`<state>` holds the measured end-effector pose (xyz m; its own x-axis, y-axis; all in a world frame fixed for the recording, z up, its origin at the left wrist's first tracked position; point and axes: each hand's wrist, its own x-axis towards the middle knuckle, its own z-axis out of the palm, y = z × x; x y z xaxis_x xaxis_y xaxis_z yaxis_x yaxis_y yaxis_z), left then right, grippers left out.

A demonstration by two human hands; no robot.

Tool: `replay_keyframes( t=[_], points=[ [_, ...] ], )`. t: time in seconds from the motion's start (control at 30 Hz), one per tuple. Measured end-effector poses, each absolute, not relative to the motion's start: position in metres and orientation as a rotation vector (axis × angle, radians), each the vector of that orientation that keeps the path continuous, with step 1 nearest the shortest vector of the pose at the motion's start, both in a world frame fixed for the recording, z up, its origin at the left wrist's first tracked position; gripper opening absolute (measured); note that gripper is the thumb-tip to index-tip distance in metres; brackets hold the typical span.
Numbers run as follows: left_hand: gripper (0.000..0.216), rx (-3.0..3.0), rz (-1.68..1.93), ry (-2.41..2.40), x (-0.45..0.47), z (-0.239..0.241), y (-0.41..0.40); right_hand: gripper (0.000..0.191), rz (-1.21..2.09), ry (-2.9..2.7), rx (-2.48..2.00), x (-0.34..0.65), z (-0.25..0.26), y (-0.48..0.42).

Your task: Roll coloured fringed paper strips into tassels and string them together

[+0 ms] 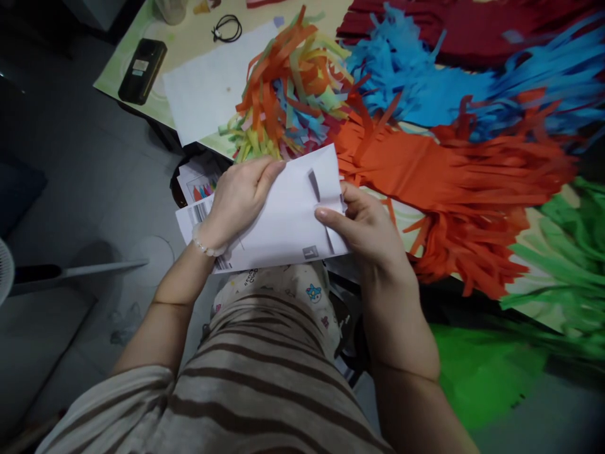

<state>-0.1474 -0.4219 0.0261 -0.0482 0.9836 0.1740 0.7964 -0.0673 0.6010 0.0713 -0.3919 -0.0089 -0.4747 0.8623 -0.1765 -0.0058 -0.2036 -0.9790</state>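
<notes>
A folded white paper with printed marks is held over my lap. My left hand lies across its left part, thumb on top and the other fingers pressed together at the upper edge. At the right end my right hand pinches the paper, thumb on the upper face and fingers behind. Near that end a narrow flap or slit stands up from the sheet. A barcode shows beside my left wrist. Just beyond the paper lies a heap of mixed orange, yellow and blue paper strips.
Orange fringed paper, blue fringed paper, dark red paper and green strips cover the table's right side. A phone, a black cable and a white sheet lie at left. A fan stands on the floor.
</notes>
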Motion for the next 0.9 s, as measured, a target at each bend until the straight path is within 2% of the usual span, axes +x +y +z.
replay_keyframes(
  t=[0.37, 0.7, 0.9],
  points=[
    [0.041, 1.892, 0.833, 1.960, -0.140, 0.029, -0.432, 0.060, 1.943, -1.416, -1.083, 0.077, -0.004, -0.383],
    [0.045, 1.663, 0.829, 1.381, -0.148, 0.031, -0.403, 0.057, 1.652, -1.964, -1.033, 0.072, -0.003, -0.372],
    [0.049, 1.500, 0.951, 1.406, -0.159, 0.029, -0.404, 0.058, 2.014, -1.826, -0.962, 0.095, 0.006, -0.374]
  ],
)
